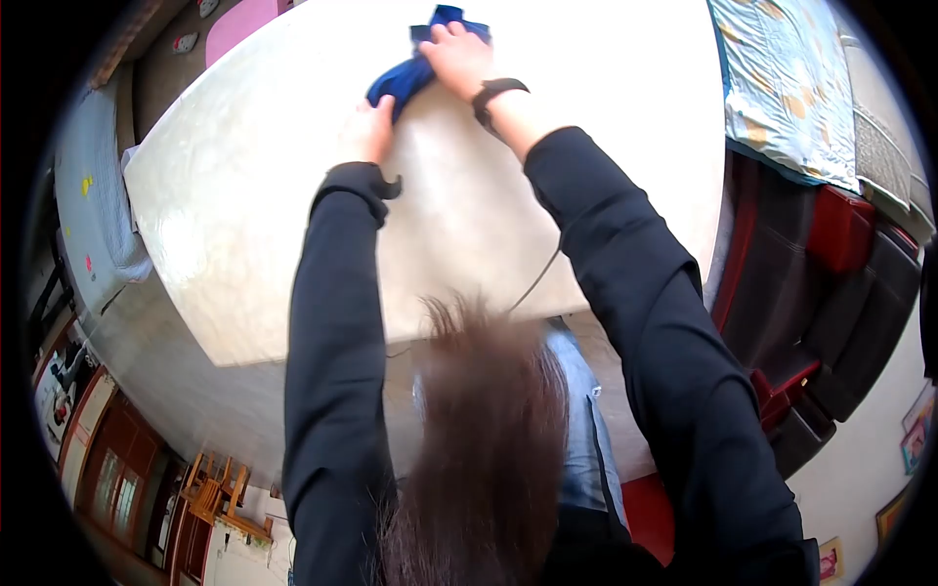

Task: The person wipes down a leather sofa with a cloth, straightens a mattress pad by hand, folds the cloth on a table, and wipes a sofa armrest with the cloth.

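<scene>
A dark blue cloth (405, 80), bunched and creased, lies on the white tabletop (459, 186) near its far edge. My right hand (459, 59) grips its upper part from above, fingers bent over the fabric. At the cloth's lower left end is my left hand (367, 132), its thumb pressed against the fabric; its other fingers are pale against the table and hard to make out. Both arms reach forward in black sleeves, with a dark band around each wrist.
A pink seat (244, 27) stands beyond the far left edge. On the left is a bed with a light blue cover (93, 195). To the right are a dark red and black sofa (782, 264) and a patterned quilt (787, 88). A thin cable (535, 283) hangs near my body.
</scene>
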The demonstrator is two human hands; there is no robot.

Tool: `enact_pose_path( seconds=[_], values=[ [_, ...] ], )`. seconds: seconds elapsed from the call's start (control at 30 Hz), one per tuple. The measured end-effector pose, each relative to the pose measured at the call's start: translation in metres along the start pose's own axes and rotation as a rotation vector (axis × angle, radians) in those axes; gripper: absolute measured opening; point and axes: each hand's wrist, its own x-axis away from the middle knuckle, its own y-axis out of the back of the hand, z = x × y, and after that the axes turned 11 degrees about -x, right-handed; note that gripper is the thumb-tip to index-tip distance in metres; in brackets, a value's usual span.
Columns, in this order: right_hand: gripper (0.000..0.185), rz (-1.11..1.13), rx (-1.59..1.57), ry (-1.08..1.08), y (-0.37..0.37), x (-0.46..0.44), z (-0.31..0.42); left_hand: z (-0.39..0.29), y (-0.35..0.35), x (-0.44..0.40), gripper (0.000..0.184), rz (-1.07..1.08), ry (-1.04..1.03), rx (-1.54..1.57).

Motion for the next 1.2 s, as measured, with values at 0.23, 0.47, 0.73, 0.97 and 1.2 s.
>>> enact_pose_path(
  seconds=[0.23, 0.47, 0.73, 0.97, 1.2],
  values=[
    [0.040, 0.016, -0.023, -0.194, 0.059, 0.147, -0.077, -0.163, 0.005, 0.059, 0.023, -0.013, -0.031, 0.441],
    [0.034, -0.001, -0.031, -0.549, 0.089, 0.376, -0.073, -0.321, -0.057, 0.193, 0.016, -0.080, -0.234, 0.165],
    [0.032, -0.011, -0.003, -0.902, 0.024, 0.425, 0.049, -0.217, -0.099, 0.275, 0.020, -0.194, -0.406, 0.132],
    [0.031, 0.041, -0.068, -0.660, -0.033, 0.317, 0.180, -0.013, -0.114, 0.307, 0.040, -0.297, -0.347, 0.373],
    [0.030, 0.252, -0.163, -0.313, -0.092, 0.208, 0.329, 0.171, -0.132, 0.372, 0.050, -0.148, 0.009, 0.381]
  ],
)
